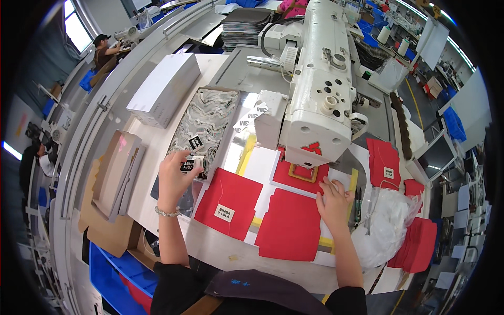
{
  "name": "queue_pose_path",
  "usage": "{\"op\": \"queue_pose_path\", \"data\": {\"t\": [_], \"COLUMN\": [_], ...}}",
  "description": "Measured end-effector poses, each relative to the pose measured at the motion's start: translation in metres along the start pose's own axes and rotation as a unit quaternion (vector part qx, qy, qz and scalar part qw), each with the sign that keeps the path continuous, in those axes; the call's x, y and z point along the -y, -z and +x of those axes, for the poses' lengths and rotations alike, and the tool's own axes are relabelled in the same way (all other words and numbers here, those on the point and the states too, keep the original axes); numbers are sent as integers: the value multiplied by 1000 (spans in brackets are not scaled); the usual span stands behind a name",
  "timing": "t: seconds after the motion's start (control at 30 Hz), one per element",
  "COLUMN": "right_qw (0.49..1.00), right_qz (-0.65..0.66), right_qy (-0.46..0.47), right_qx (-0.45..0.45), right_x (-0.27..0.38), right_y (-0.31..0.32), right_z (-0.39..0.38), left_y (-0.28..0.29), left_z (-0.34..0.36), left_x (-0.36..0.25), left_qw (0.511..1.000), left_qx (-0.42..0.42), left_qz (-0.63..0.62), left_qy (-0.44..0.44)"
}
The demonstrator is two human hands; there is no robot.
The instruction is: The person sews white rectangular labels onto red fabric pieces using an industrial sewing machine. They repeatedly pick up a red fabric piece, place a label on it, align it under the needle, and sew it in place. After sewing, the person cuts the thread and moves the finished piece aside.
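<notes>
My left hand pinches a small black-and-white label at the lower end of a long box of folded, striped label strips. My right hand has its fingers apart, resting at the right edge of red fabric under the yellowish metal frame of a white sewing machine. Between my hands lie a red piece with a pale label and loose thread, and a plain red piece. Another labelled red piece sits right of the machine.
A white box and an open cardboard box are at left, above blue bins. At right are crumpled clear plastic, red fabric stacks and a screen. Other people are farther back.
</notes>
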State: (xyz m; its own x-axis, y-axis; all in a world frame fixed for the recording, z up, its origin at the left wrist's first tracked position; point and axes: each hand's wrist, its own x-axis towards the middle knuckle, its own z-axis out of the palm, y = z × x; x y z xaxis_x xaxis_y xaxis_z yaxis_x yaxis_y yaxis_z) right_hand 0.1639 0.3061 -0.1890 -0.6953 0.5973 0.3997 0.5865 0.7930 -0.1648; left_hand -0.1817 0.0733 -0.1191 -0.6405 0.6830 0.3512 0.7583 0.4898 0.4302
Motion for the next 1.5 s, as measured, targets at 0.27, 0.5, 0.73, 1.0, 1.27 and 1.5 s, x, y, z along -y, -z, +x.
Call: {"op": "queue_pose_path", "data": {"t": [0.27,0.5,0.73,1.0,1.27,1.5], "right_qw": [1000,998,991,989,985,977], "right_qz": [13,60,133,144,167,210], "right_qy": [9,-8,-20,-26,-23,-20], "right_qx": [-13,0,6,23,41,32], "right_x": [17,16,25,25,35,36], "right_y": [22,49,50,47,50,56], "right_z": [5,3,0,-5,3,6], "left_y": [-16,-12,-37,-17,-6,-19], "left_z": [-5,-1,10,19,58,57], "left_x": [17,14,41,24,28,7], "left_qw": [997,958,916,998,963,966], "left_qx": [30,-70,-33,-1,215,-172], "left_qz": [-55,-266,-379,-55,-165,-67], "left_qy": [37,81,124,-38,-6,-180]}}
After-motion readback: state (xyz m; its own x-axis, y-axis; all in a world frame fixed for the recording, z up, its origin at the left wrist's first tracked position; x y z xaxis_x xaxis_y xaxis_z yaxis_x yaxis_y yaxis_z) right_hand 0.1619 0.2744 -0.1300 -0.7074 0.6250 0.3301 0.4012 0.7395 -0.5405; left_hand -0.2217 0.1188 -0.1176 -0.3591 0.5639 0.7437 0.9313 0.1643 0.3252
